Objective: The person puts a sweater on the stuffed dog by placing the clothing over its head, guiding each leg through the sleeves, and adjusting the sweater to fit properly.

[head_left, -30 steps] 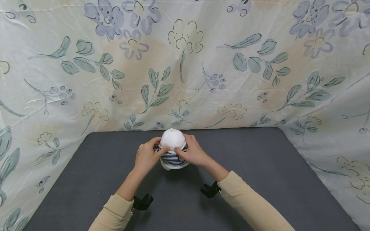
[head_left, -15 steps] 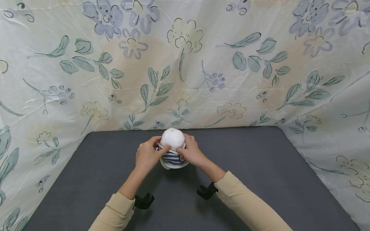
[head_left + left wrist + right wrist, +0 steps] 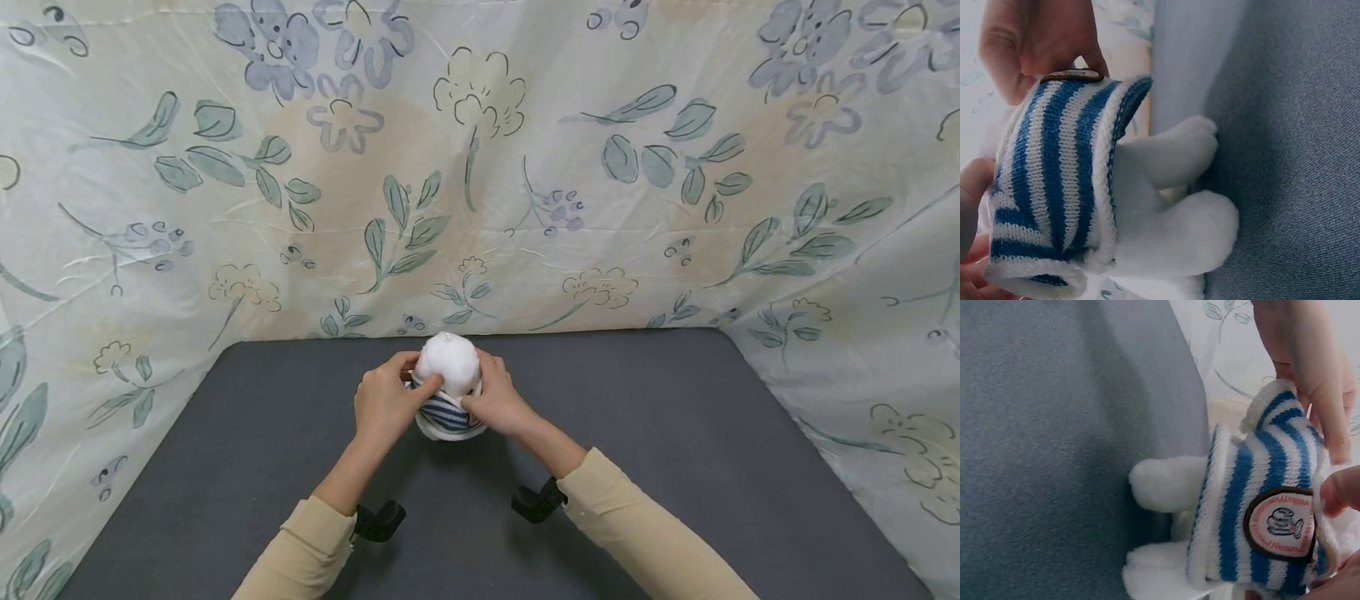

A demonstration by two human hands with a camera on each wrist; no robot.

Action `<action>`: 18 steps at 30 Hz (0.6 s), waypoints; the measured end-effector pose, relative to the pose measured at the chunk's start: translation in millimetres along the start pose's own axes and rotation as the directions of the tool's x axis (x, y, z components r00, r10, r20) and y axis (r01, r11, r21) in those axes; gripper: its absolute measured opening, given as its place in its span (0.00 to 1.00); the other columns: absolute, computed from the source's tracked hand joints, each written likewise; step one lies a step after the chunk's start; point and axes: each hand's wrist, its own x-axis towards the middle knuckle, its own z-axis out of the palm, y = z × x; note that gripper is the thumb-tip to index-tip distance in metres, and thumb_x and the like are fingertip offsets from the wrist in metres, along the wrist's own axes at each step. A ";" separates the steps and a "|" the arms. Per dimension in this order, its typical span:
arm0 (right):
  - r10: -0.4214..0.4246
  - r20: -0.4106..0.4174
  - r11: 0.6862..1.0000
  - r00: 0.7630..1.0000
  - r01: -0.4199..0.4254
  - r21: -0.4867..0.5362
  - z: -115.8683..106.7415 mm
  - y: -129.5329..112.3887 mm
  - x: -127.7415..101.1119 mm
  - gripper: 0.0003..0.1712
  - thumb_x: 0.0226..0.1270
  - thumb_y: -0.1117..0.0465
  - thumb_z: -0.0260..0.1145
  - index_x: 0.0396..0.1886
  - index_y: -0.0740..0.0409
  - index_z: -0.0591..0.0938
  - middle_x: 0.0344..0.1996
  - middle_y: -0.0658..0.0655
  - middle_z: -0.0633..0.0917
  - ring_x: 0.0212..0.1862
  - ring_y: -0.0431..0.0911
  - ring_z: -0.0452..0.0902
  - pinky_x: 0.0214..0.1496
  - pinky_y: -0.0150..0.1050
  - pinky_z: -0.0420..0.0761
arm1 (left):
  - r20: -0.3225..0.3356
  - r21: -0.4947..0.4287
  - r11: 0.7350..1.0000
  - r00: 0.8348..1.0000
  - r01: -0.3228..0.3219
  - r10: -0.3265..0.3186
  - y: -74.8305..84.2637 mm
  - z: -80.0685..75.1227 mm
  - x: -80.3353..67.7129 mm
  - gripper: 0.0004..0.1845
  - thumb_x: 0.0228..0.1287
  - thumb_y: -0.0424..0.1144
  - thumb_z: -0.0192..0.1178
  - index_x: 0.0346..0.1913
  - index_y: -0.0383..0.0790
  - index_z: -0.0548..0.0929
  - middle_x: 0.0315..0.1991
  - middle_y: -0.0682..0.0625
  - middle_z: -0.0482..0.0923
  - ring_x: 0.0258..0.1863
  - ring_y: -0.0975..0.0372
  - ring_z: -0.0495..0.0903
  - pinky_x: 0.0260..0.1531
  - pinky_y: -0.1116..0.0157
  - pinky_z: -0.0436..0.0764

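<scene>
1. A dark grey bench [image 3: 675,467] filled the lower half of the head view, walled at the back and both sides by a pale cloth [image 3: 525,167] printed with flowers and leaves.
2. A white plush toy [image 3: 448,363] stood at the centre of the frame, near the back edge of the bench, its feet [image 3: 1191,187] resting on the grey surface.
3. It wore a blue-and-white striped sweater [image 3: 1254,512] with a round badge [image 3: 1280,524] on it.
4. The left hand [image 3: 384,406] gripped the sweater from the left, fingers curled on the knit.
5. The right hand [image 3: 495,400] pinched the sweater from the right, beside the badge.
6. Both forearms wore beige sleeves [image 3: 645,533].
</scene>
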 end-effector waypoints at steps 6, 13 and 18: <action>-0.038 -0.009 0.998 0.999 0.038 0.053 2.3 7.0 -2.1 0.44 0.52 0.67 0.59 0.71 0.54 0.55 0.62 0.61 0.58 0.60 0.54 0.53 0.57 0.54 0.62 | -0.002 -0.009 1.000 1.000 -0.006 0.006 -1.4 0.2 -0.6 0.24 0.50 0.51 0.67 0.48 0.41 0.82 0.37 0.44 0.84 0.34 0.54 0.83 0.28 0.56 0.79; -0.080 -0.045 0.992 0.996 0.084 0.098 8.3 15.9 -4.7 0.39 0.61 0.60 0.56 0.71 0.53 0.53 0.65 0.61 0.54 0.63 0.54 0.52 0.60 0.56 0.60 | -0.003 -0.042 0.999 1.000 -0.004 0.004 -3.7 0.5 -1.4 0.24 0.50 0.51 0.68 0.48 0.41 0.82 0.38 0.44 0.84 0.34 0.55 0.83 0.29 0.57 0.80; -0.051 -0.049 0.984 0.997 0.059 0.170 10.1 15.3 -4.9 0.38 0.65 0.55 0.57 0.71 0.51 0.51 0.65 0.61 0.56 0.61 0.54 0.55 0.56 0.54 0.66 | -0.006 -0.068 0.998 1.000 0.009 -0.010 -3.7 0.8 -1.3 0.24 0.50 0.51 0.68 0.48 0.41 0.82 0.38 0.44 0.84 0.35 0.56 0.83 0.30 0.57 0.80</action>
